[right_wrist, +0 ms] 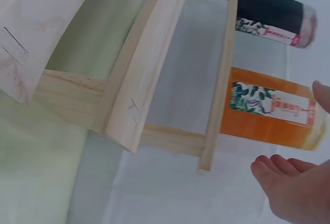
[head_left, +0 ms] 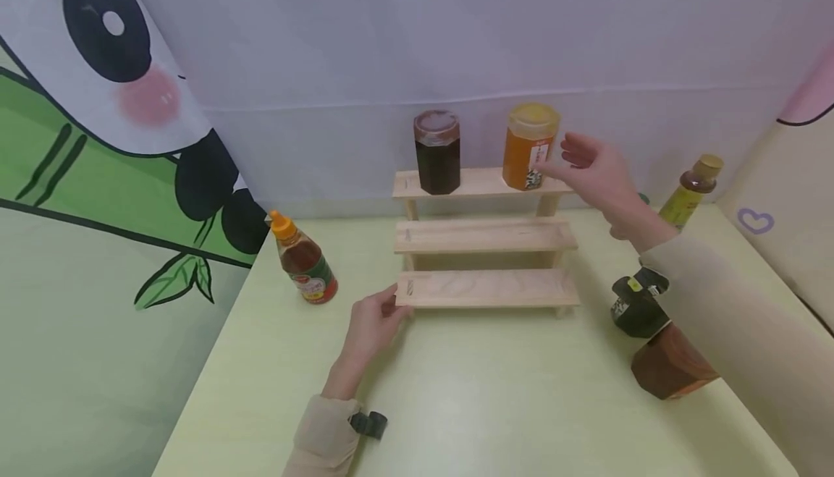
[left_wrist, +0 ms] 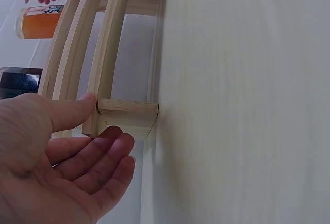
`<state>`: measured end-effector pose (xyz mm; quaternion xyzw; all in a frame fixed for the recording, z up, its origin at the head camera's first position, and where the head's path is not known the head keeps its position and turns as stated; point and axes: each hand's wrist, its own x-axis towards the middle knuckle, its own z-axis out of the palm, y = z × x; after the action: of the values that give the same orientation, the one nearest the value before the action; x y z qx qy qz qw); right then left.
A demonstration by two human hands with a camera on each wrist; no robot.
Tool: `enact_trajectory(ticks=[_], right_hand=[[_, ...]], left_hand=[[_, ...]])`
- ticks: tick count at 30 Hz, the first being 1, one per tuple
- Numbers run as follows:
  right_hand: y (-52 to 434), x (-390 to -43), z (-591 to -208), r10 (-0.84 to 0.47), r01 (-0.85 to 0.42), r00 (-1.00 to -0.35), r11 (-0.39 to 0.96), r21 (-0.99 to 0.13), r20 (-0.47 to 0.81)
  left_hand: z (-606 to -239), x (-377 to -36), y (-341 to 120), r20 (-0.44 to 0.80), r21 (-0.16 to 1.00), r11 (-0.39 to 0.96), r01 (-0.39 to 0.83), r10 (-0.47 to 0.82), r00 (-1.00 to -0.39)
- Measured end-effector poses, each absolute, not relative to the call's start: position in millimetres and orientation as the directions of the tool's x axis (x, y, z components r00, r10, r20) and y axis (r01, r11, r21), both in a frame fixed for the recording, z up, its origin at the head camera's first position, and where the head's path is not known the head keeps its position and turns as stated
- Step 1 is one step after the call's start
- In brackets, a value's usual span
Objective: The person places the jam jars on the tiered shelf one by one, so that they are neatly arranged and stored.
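A three-step wooden rack [head_left: 485, 289] stands on the table. My left hand [head_left: 374, 325] grips the left end of its lowest board; in the left wrist view the thumb [left_wrist: 72, 113] lies on one side of the board and the curled fingers on the other. On the top step, a jar of orange honey [head_left: 521, 162] with a yellow lid stands at the right, and a dark jar [head_left: 438, 162] at the left. My right hand [head_left: 596, 173] is just right of the honey jar, thumb and fingers spread apart. In the right wrist view a gap shows between its fingers and the jar.
A sauce bottle [head_left: 306, 263] with an orange cap stands left of the rack. To the right, partly behind the right arm, are a yellow-labelled bottle [head_left: 684, 198], a dark jar with a black lid [head_left: 635, 314] and a reddish-brown jar [head_left: 667, 368]. A white cloth [head_left: 326, 151] hangs behind.
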<state>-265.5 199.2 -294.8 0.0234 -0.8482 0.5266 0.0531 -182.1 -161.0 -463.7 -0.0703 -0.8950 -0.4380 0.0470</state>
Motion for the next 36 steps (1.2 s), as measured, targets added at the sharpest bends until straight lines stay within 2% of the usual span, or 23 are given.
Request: enact_trajectory(ticks=[9,18,26,36], right_hand=[[214.5,-226.5,-289.4,-0.038,-0.228,-0.970,0.487,-0.843,0.241],[232.4,-179.3,-286.5,-0.133,-0.262,-0.964,0.634,-0.727,0.232],[251.7,-153.7,-306.5,-0.109,-0.219,-0.973,0.729,-0.649,0.206],[271.8,-128.2,-331.4,-0.110,-0.210,-0.975,0.730,-0.650,0.191]], left_hand=[[-462.3,-181.1,-158.2,0.156,0.779,0.601,0.178,0.089,-0.984],[-463.0,-181.5,-158.5,0.149,0.779,0.603,0.171,0.087,-0.985],[-463.5,-183.4,-160.2,0.146,0.778,0.607,0.165,0.081,-0.986],[-461.6,-181.9,-158.5,0.142,0.781,0.603,0.162,0.081,-0.987]])
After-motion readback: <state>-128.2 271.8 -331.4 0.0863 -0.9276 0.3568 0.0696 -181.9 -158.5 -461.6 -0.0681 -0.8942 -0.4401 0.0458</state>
